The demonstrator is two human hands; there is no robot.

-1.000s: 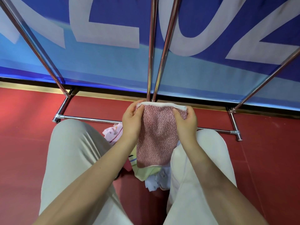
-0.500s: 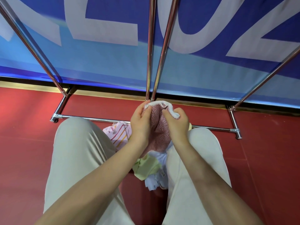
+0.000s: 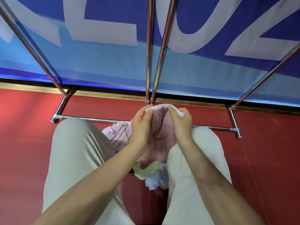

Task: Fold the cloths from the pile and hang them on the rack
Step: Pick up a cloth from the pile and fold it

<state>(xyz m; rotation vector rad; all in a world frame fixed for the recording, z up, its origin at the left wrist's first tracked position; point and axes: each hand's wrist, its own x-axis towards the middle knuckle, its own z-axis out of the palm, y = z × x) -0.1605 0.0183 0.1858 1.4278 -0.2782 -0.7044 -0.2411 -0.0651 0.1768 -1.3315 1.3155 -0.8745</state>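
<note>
The pile point(image 3: 146, 169) lies half-hidden between the knees. Left hand point(image 3: 140, 125) and right hand point(image 3: 181, 121) pinch the pink cloth point(image 3: 159, 140), its top edge now bunched, no longer flat.

Our left grip point(image 3: 140, 125) and right grip point(image 3: 181, 123) sit close together at twelve o'clock, fingers curled and pinching, forearms converging from below.

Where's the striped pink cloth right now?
Head view, centre: the striped pink cloth lies on the floor pile, between the knees, just left of the left hand, before the rack's base bar.
</note>
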